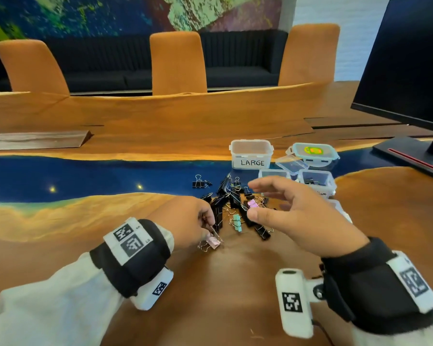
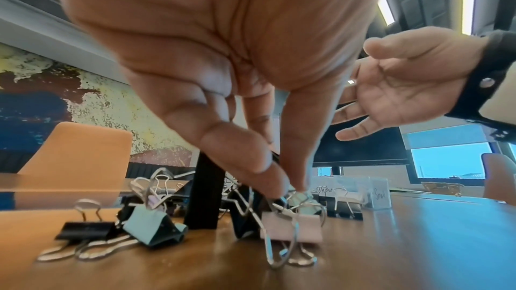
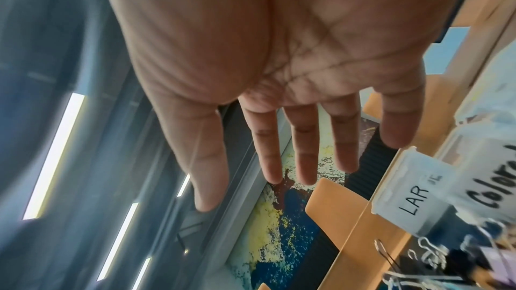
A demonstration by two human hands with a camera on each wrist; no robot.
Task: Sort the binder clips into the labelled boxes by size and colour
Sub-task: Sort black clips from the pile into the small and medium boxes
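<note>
The left hand (image 1: 193,218) pinches the wire handle of a pink clip (image 2: 291,227) resting on the table (image 1: 235,283), probably to lift it. The right hand (image 1: 295,216) hovers wide and empty over the pile of clips (image 1: 231,203); labelled boxes (image 1: 251,154) wait behind

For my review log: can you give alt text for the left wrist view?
The left hand pinches the wire handle of a pink clip standing on the table. A mint clip lies left of it, and the right hand hovers open behind.

"LARGE" on the far clear box (image 1: 251,156) — "Small" (image 2: 382,196) and "Colore…" (image 3: 494,186) on nearer boxes.
</note>
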